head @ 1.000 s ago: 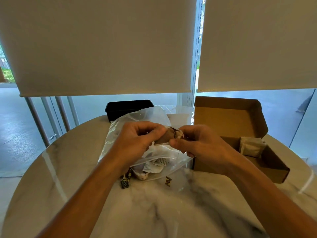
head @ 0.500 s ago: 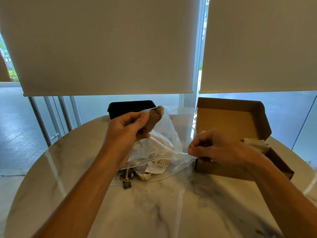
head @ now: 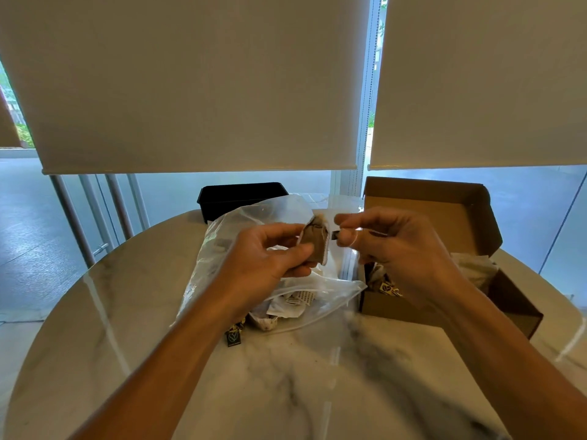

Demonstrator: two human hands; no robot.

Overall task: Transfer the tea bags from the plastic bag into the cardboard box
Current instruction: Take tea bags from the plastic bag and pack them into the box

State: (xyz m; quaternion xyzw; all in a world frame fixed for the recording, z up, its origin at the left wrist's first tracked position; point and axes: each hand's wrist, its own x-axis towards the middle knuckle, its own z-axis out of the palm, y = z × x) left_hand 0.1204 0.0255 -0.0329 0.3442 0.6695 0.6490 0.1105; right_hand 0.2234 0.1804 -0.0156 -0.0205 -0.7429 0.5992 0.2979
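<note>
Round marble table [head: 286, 392] carries everything. Two roller blinds [head: 197, 84] hang over the window behind it.

Cardboard box [head: 444, 223] sits on the right side of the table, lid flap standing upright at the back. Tea bags already inside it [head: 386, 285] — dark tags with a leaf logo show at the near-left corner, pale pouches further back on the right.

Clear plastic bag [head: 254, 227] lies crumpled in the centre, just left of the box, mouth toward the box. More tea bags and white paper wrappers show through it at the near end [head: 286, 308]. One dark tag [head: 233, 337] lies on the marble at the bag's near-left edge.

Black tray [head: 241, 196] sits at the far table edge, behind the bag.

Left hand [head: 270, 258] — thumb and fingers curled round one brown tea bag [head: 314, 246], held up above the plastic bag.

Right hand [head: 397, 246] — fingertips pinching that tea bag's small dark tag [head: 335, 235], just right of the pouch, a pale string looping by the fingers. Both hands are raised, close together, between bag and box.
</note>
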